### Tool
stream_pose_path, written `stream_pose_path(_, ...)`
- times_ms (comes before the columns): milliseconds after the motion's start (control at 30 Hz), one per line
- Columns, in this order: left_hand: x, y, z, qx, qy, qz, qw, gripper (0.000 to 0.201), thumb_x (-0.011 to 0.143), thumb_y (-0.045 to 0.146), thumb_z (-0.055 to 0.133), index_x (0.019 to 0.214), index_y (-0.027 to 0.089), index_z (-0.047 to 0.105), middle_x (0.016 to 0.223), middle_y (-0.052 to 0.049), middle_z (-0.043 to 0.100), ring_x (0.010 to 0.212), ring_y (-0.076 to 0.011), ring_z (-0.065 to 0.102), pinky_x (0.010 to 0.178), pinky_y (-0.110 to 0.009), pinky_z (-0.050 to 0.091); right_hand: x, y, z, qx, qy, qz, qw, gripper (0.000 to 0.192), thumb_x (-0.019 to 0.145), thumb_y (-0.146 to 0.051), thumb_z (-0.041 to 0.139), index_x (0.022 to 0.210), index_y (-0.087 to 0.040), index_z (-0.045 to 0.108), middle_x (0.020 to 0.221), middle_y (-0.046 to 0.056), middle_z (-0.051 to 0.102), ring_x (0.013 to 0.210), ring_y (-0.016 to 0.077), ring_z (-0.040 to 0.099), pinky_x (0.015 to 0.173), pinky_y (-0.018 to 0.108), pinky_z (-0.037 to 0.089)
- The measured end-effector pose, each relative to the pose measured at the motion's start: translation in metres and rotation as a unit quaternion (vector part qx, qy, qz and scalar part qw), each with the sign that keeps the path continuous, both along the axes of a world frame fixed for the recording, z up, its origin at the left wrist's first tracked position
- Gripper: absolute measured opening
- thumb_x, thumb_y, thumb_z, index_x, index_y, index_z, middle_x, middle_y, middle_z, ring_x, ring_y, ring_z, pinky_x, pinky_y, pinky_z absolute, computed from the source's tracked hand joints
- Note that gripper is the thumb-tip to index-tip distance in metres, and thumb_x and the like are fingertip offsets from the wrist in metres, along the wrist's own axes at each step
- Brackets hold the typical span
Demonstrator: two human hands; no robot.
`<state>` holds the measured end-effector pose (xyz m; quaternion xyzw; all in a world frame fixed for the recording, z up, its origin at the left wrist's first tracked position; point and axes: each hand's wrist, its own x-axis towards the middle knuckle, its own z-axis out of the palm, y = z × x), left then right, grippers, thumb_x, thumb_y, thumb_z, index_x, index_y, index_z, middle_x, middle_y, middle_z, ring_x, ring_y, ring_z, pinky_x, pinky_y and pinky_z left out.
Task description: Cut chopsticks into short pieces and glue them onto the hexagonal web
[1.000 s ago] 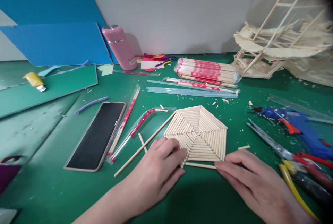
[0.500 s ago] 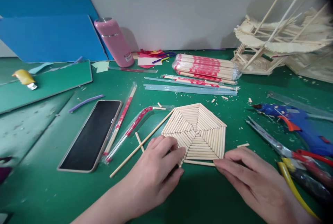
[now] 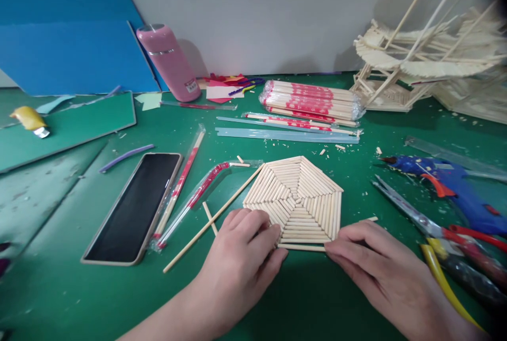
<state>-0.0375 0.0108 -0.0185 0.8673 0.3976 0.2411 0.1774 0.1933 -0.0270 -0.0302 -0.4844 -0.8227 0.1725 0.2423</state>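
Note:
A flat many-sided panel [image 3: 293,198] of short wooden sticks, laid in wedges round a centre, lies on the green table. Along its near edge runs a short wooden stick [image 3: 303,247], almost parallel to that edge. My right hand [image 3: 380,272] pinches the stick's right end between thumb and fingers, by the panel's near right corner. My left hand [image 3: 245,256] is closed at the near left corner, fingers curled over the panel's edge and the stick's left end; its fingertips are partly hidden. Left of the panel, a long chopstick [image 3: 209,222] crosses a shorter stick piece [image 3: 207,211].
At right lie a blue glue gun [image 3: 443,177], scissors [image 3: 412,209] and a yellow-handled tool [image 3: 439,272]. A phone [image 3: 132,206] and wrapped chopsticks [image 3: 184,177] are at left. Behind stand a pink bottle [image 3: 170,61], a chopstick bundle [image 3: 312,101] and a wooden stick model [image 3: 400,61].
The left thumb has shifted slightly right, toward the stick's left end, and the stick's left part sits a little closer to the panel. The whole view has moved slightly.

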Motion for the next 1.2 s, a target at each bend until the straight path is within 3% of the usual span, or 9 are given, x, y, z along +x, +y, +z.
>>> stream_pose_path(400,0.0018,-0.002,-0.0019,0.023,0.035,-0.006,0.999,0.013,0.082,0.014,0.049,0.093,0.016,0.056,0.081,-0.005,0.054,0.072,-0.0177,0.05,0.065,-0.035,0.044,-0.003,0.0018,0.001,-0.002,0.02,-0.019,1.0,0.016,0.081,-0.011,0.054,0.092,-0.022,0.058,0.084,0.002,0.052,0.074,0.0115,0.05,0.06,0.023,0.043)
stream_pose_path(1200,0.0011,-0.0013,-0.0051,0.04,0.035,-0.006,0.999,0.014,0.083,0.013,0.047,0.094,0.016,0.054,0.082,-0.004,0.054,0.072,-0.017,0.05,0.067,-0.034,0.046,-0.0045,0.0052,0.0045,-0.026,0.034,-0.029,0.999,0.016,0.081,-0.011,0.053,0.091,-0.023,0.054,0.096,0.003,0.046,0.086,0.0136,0.05,0.07,0.028,0.045)
